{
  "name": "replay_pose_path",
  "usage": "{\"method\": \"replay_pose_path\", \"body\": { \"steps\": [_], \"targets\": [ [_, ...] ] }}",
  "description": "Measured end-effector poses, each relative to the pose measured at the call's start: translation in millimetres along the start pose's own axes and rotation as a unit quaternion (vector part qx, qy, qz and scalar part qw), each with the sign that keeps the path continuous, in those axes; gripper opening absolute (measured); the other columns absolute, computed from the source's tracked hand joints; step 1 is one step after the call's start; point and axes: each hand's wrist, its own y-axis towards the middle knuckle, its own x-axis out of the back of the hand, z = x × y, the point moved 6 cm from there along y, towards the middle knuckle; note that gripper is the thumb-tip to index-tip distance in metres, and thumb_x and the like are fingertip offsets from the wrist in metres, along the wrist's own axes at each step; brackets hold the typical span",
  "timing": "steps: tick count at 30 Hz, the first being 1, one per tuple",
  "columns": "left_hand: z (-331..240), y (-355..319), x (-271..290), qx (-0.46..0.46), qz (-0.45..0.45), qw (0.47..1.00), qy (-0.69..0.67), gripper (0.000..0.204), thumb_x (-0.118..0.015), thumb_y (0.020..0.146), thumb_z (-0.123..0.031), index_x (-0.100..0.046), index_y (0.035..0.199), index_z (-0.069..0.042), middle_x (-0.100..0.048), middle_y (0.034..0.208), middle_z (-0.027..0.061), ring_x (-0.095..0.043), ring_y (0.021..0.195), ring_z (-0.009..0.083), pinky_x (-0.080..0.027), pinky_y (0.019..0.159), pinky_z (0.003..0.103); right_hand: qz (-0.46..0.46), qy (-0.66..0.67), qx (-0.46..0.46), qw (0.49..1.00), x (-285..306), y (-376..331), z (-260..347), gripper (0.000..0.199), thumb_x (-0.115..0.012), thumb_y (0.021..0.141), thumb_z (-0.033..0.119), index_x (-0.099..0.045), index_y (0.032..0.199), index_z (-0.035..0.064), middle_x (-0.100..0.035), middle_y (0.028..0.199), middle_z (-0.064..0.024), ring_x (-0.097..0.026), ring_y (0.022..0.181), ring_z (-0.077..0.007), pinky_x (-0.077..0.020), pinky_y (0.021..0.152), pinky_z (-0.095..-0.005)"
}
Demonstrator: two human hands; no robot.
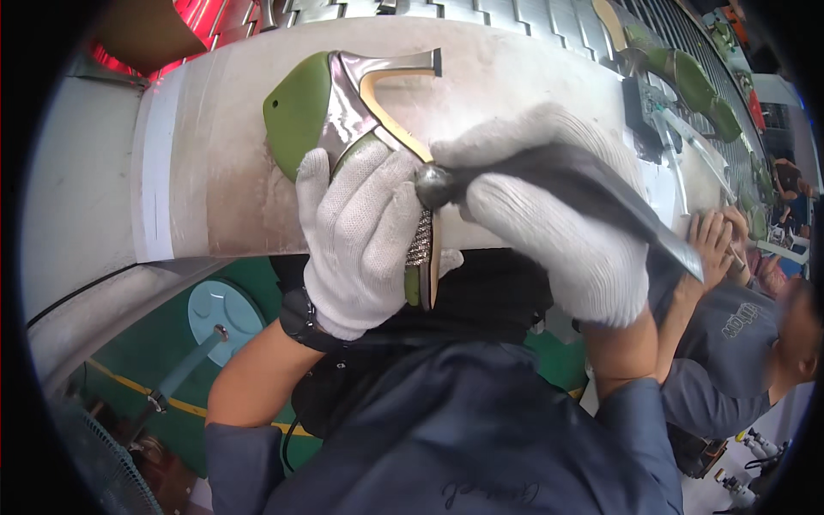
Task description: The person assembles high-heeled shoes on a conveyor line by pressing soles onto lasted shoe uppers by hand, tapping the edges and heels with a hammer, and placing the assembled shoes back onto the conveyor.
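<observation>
Over a pale bench, the gloved left hand gripped a green-lasted heel shoe; the gloved right hand clenched a hammer, its head touching the shoe.

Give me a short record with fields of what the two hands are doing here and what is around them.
left hand: in a white knit glove, gripping the shoe
shoe: silver high heel on a green last, sole up, toe end with a studded strap toward the person
right hand: gloved, holding the hammer
hammer: round head against the sole edge, blurred
bench: pale curved surface under the shoe
lasts: more green ones at the far right
co-worker: grey shirt, at the right
</observation>
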Motion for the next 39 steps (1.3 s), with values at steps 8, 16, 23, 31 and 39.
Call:
{"method": "replay_pose_path", "body": {
  "steps": [8,16,23,31,39],
  "targets": [
    [-6.0,4.3,7.1,0.0,0.005,1.0,-0.008,0.054,-0.067,0.109,-0.041,-0.054,0.145,-0.003,-0.064,0.139,0.0174,-0.063,0.135,0.0378,-0.031,0.128,0.065,-0.151,0.131,-0.017,0.98,8.3,-51.5,22.3,0.041,-0.079,0.098,0.018,-0.07,0.13,-0.005,-0.078,0.118,-0.0204,-0.076,0.106,-0.0289,-0.0608,0.096,-0.0406],
    [-0.8,0.3,3.7,-0.01,0.0,1.0,-0.011,0.054,-0.065,0.11,-0.043,-0.057,0.144,-0.002,-0.064,0.139,0.0167,-0.063,0.135,0.0372,-0.039,0.125,0.063,-0.05,0.053,-0.112,0.991,-3.3,-33.3,16.9,0.045,-0.073,0.103,0.016,-0.064,0.141,-0.0078,-0.077,0.125,-0.0235,-0.073,0.125,-0.029,-0.0575,0.11,-0.0404],
    [7.4,5.8,8.6,-0.062,-0.023,0.997,-0.034,0.059,-0.079,0.094,-0.032,-0.059,0.14,-0.001,-0.064,0.138,0.0169,-0.064,0.132,0.0373,-0.039,0.124,0.063,-0.061,0.024,-0.003,0.998,-20.4,-49.8,19.0,0.027,-0.075,0.1,-0.002,-0.07,0.126,0.0008,-0.077,0.124,-0.0155,-0.075,0.117,-0.0208,-0.0601,0.105,-0.0387],
    [51.6,6.6,61.6,0.19,-0.146,0.948,-0.21,0.092,-0.078,0.099,-0.057,-0.047,0.156,0.008,-0.056,0.155,0.0231,-0.058,0.142,0.0389,-0.039,0.127,0.056,-0.159,-0.388,0.047,0.907,50.6,-17.8,-15.0,0.032,-0.071,0.09,0.007,-0.069,0.121,0.006,-0.071,0.101,-0.0157,-0.07,0.092,-0.0369,-0.057,0.089,-0.0457],
    [110.4,-13.2,62.5,0.368,-0.128,0.516,-0.762,0.091,-0.066,0.102,-0.07,-0.048,0.161,-0.002,-0.047,0.168,0.0214,-0.044,0.157,0.0378,-0.036,0.131,0.06,-0.12,0.599,-0.171,0.773,-34.7,-23.8,-57.0,0.069,-0.052,0.114,0.056,-0.049,0.159,0.0036,-0.064,0.146,-0.022,-0.077,0.111,-0.0366,-0.0662,0.093,-0.0506]
  ]
}}
